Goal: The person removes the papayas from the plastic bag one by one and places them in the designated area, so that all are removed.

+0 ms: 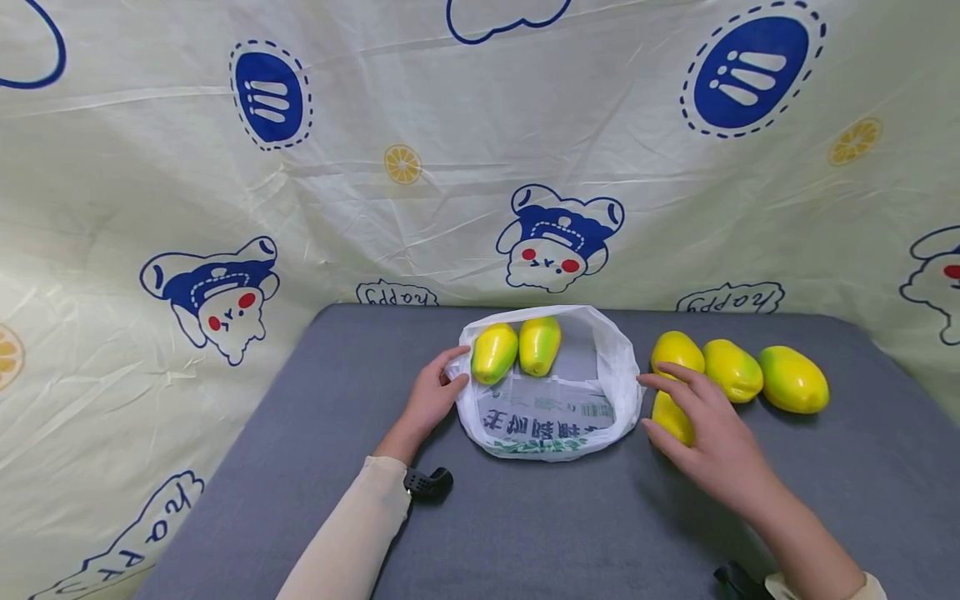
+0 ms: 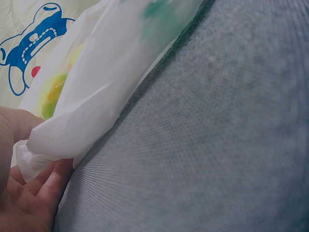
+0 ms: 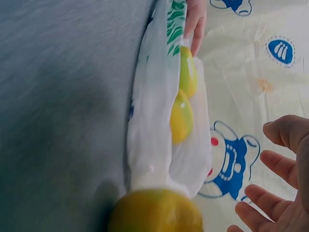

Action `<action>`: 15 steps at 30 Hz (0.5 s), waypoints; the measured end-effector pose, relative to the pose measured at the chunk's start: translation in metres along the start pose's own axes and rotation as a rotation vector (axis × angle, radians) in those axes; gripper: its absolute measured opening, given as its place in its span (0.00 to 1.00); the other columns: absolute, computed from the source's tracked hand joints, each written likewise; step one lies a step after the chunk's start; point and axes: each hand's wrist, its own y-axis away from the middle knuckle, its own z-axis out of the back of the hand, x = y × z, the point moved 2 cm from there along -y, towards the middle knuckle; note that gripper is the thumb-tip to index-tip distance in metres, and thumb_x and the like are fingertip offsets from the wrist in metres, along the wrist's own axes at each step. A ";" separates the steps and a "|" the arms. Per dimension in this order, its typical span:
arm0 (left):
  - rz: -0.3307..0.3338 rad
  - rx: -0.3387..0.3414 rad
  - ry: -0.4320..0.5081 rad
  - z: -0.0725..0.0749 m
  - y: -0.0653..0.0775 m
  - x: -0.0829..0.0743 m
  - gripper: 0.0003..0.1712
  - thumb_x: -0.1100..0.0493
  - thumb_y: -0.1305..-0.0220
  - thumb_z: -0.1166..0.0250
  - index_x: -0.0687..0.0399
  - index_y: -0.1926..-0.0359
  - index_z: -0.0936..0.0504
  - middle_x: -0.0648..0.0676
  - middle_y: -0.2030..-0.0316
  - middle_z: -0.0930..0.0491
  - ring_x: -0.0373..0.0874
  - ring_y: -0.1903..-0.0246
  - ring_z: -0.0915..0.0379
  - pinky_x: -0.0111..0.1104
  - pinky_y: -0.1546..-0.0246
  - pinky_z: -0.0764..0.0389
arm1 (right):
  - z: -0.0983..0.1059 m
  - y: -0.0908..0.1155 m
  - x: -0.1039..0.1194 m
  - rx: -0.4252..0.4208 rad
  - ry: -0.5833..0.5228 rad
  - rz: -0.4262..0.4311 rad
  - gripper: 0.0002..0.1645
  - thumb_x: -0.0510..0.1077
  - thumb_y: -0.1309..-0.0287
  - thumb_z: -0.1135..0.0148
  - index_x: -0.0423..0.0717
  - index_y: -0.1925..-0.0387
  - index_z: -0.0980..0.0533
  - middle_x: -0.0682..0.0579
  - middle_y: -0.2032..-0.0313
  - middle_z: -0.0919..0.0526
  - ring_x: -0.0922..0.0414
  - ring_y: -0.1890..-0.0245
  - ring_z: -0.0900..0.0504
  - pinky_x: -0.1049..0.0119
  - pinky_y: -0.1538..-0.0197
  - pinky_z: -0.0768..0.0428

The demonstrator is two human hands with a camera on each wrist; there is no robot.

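A white plastic bag [image 1: 626, 367] lies with its mouth spread wide on the grey table. Two yellow-green mangoes [image 1: 495, 354] sit side by side in it, toward its back left. My left hand [image 1: 431, 398] pinches the bag's left rim; in the left wrist view its thumb is on one side of the folded plastic [image 2: 63, 137] and the fingers on the other. Beside the bag's right rim, my right hand [image 1: 705, 429] hovers with spread fingers, holding nothing. It partly covers a mango [image 1: 671, 419] in the head view. In the right wrist view, a mango [image 3: 154, 212] appears blurred at the bottom.
To the right of the bag are more mangoes: one at the back [image 1: 677, 350], one beside it [image 1: 733, 371] and one farther right [image 1: 795, 380]. A pale printed curtain [image 1: 420, 225] hangs behind the grey table [image 1: 540, 533]. Black straps are on both wrists.
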 end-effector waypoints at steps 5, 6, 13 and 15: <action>0.003 0.002 -0.019 0.000 0.000 0.001 0.25 0.62 0.30 0.40 0.43 0.33 0.25 0.55 0.44 0.24 0.42 0.63 0.32 0.29 0.66 0.31 | -0.012 -0.013 0.012 0.030 -0.033 0.037 0.30 0.44 0.42 0.30 0.52 0.38 0.26 0.42 0.32 0.33 0.39 0.34 0.35 0.29 0.41 0.33; 0.001 0.001 -0.023 0.000 0.000 0.001 0.25 0.61 0.30 0.40 0.43 0.33 0.25 0.55 0.45 0.24 0.42 0.63 0.32 0.30 0.66 0.31 | -0.015 -0.016 0.013 0.039 -0.049 0.038 0.30 0.44 0.42 0.31 0.52 0.38 0.27 0.41 0.32 0.33 0.39 0.34 0.35 0.29 0.40 0.33; -0.013 -0.001 -0.023 0.001 -0.001 0.001 0.26 0.61 0.30 0.40 0.43 0.33 0.26 0.55 0.46 0.24 0.41 0.67 0.33 0.29 0.67 0.31 | -0.040 -0.036 0.020 0.120 -0.173 -0.030 0.30 0.47 0.36 0.36 0.52 0.34 0.30 0.43 0.29 0.36 0.40 0.31 0.36 0.31 0.36 0.33; -0.016 0.003 -0.018 0.001 -0.001 0.002 0.26 0.62 0.30 0.40 0.44 0.33 0.26 0.56 0.46 0.24 0.41 0.67 0.32 0.29 0.68 0.31 | -0.046 -0.042 0.022 0.134 -0.200 -0.048 0.30 0.49 0.35 0.37 0.52 0.33 0.31 0.44 0.28 0.37 0.40 0.31 0.36 0.32 0.35 0.33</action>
